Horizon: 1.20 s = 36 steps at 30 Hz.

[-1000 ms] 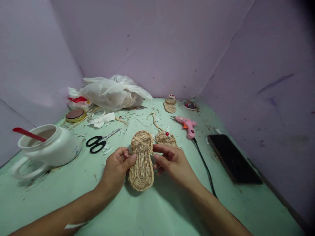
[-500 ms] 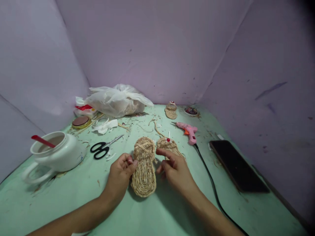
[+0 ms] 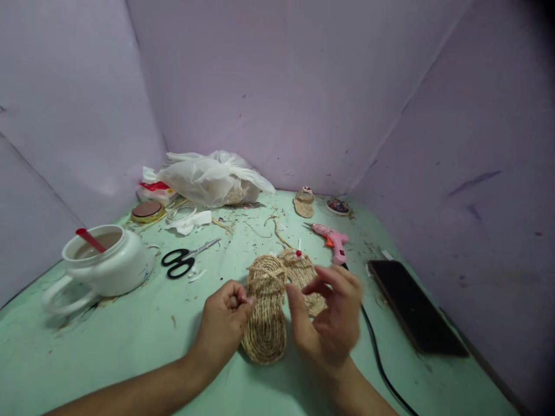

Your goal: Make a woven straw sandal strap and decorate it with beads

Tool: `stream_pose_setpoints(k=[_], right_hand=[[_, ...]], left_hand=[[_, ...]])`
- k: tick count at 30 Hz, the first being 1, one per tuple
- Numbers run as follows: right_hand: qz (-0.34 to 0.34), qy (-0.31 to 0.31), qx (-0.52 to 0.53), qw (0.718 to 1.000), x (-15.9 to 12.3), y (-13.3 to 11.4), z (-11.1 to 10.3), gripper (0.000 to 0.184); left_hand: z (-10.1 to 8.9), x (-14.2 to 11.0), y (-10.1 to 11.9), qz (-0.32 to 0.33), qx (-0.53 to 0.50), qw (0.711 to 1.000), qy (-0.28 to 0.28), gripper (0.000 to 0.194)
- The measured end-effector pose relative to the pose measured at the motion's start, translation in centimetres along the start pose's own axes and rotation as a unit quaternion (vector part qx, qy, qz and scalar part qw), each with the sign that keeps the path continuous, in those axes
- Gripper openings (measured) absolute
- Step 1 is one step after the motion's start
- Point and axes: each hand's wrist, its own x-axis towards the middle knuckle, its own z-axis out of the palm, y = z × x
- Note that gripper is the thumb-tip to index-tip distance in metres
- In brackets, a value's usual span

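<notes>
A woven straw slipper [image 3: 265,323] with a crossed strap lies in front of me on the green table. My left hand [image 3: 228,315] is closed in a pinch at its left edge, the thumb overlapping the side. A small reddish spot shows between those fingers; I cannot make out whether it is a bead or a fingertip. My right hand [image 3: 327,318] is raised right of the slipper, fingers apart and slightly blurred, holding nothing. Partly behind it is a second woven slipper [image 3: 299,271], with a red bead and white bits at its top.
Right of centre lies a pink glue gun [image 3: 332,240], its black cord running forward beside a phone [image 3: 416,306]. Scissors [image 3: 184,260] and a white pot [image 3: 117,266] are at left. Behind are a plastic bag [image 3: 212,179], a small finished slipper [image 3: 304,203] and a bead dish [image 3: 338,207].
My right hand has lifted away from the slippers, turned and spread its fingers. The near slipper and my left hand have shifted slightly right and toward me. The view has tilted a little.
</notes>
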Motion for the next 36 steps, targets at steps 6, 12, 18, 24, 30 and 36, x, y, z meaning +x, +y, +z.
stream_pose_setpoints(k=[6,12,18,24,30,36], right_hand=[[-0.083,0.279,0.083,0.953,3.6,0.6,-2.0,0.016],[-0.004,0.288,0.055,0.956,4.9,2.4,-2.9,0.009],[0.060,0.159,-0.033,0.985,3.3,2.3,-2.8,0.015],[0.223,0.016,0.022,0.974,1.8,1.3,-1.9,0.012],[0.393,-0.191,0.157,0.886,-1.8,-0.7,-0.1,0.028],[0.495,-0.264,0.278,0.780,-3.3,0.2,0.6,0.046]], left_hand=[[-0.5,0.6,-0.5,-0.010,-0.033,0.999,0.035,0.027],[-0.6,1.0,-0.6,-0.026,-0.042,0.998,0.029,0.029],[-1.3,1.9,-0.2,0.013,0.143,0.989,-0.031,0.014],[-2.4,0.6,1.0,0.246,0.368,0.896,0.036,0.012],[-2.5,-1.5,0.7,0.360,0.300,0.881,-0.056,0.005],[-2.2,-1.7,0.2,0.389,0.250,0.884,-0.070,0.009]])
